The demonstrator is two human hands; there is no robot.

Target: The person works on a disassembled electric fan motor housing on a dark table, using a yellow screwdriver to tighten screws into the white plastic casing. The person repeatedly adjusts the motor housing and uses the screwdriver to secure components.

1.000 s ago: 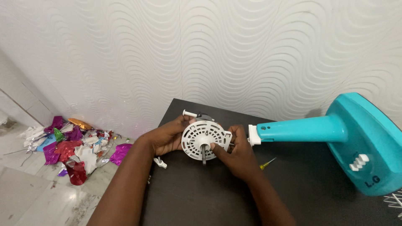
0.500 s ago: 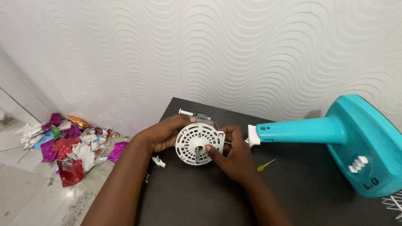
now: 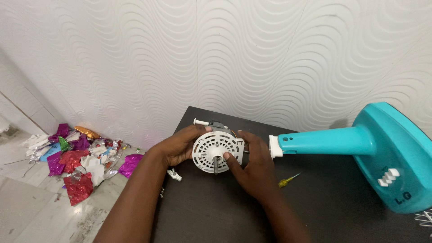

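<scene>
Over near-left part of black table (image 3: 342,211), our fingers clasp round white slotted plastic fan motor housing (image 3: 217,152): left hand (image 3: 180,146) cups far-left rim, right hand (image 3: 252,164) grips right side, thumb by metal shaft. Motor off stand; teal plastic fan stand (image 3: 360,144) lies right, unjoined. Yellow-handled screwdriver (image 3: 287,181) and small white clip (image 3: 174,174) lie loose.

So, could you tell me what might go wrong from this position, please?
The fan motor is held above the table by the left hand and right hand alone; a slip could drop it. The small white part sits near the table's edge and could be knocked to the floor. The yellow screwdriver lies close to the right forearm and could roll off if nudged.
</scene>
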